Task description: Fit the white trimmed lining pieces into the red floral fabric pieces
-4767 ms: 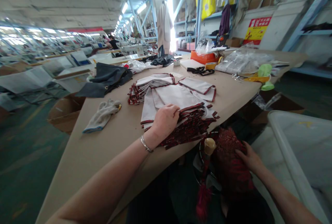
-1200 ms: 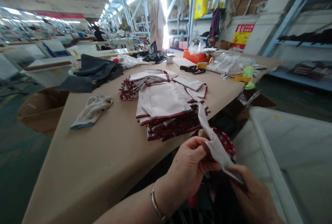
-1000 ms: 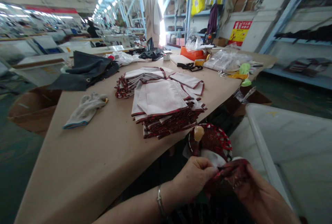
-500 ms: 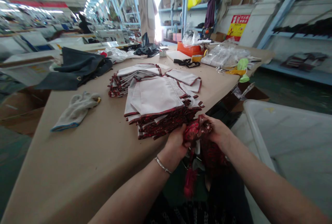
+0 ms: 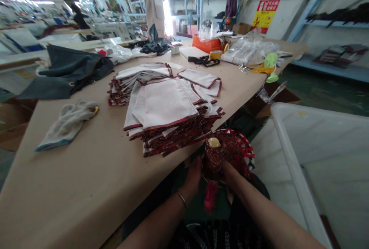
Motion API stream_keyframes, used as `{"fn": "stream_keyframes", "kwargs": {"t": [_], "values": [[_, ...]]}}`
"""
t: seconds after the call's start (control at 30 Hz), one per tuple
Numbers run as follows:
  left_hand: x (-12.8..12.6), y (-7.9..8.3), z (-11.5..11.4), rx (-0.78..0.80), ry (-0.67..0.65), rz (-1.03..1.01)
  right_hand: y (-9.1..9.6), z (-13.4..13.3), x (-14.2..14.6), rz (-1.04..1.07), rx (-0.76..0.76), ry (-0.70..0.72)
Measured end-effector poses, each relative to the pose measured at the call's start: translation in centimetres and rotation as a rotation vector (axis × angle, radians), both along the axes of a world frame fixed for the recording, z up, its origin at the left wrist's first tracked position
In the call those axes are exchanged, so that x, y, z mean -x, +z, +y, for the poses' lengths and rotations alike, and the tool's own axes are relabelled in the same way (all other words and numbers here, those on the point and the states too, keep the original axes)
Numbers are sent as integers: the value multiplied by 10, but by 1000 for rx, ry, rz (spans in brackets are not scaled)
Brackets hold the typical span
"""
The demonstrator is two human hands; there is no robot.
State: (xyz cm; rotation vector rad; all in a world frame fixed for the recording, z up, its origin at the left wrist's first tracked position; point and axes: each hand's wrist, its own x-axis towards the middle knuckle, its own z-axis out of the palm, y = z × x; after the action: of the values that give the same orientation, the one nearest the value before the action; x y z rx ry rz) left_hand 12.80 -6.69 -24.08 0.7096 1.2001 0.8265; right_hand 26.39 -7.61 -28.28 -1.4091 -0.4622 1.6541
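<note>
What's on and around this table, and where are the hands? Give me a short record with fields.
Left hand: at the left of the red cloth, fingers hard to see
Right hand: at its right, fingers mostly hidden
Knob: pale, red cloth around it
Front stack: pale pieces, dark red edging, on the table
Glove: on the table, left of that stack
Bin: white, right of the table

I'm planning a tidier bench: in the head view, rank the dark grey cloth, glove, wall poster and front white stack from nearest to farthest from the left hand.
From the left hand:
1. Front white stack, just ahead.
2. Glove, well off to the left.
3. Dark grey cloth, left, beyond the glove.
4. Wall poster, right, far in the background.
</note>
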Motion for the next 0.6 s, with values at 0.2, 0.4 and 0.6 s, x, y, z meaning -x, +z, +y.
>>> {"fn": "stream_keyframes", "kwargs": {"t": [0.2,0.4,0.6], "values": [[5,69,10,-678,-154,68,32,-6,-4,254,-19,-13],[3,125,27,-798,148,169,76,5,-14,450,-151,-31],[26,99,23,-657,381,100,40,15,-25,-18,-129,-97]]}}
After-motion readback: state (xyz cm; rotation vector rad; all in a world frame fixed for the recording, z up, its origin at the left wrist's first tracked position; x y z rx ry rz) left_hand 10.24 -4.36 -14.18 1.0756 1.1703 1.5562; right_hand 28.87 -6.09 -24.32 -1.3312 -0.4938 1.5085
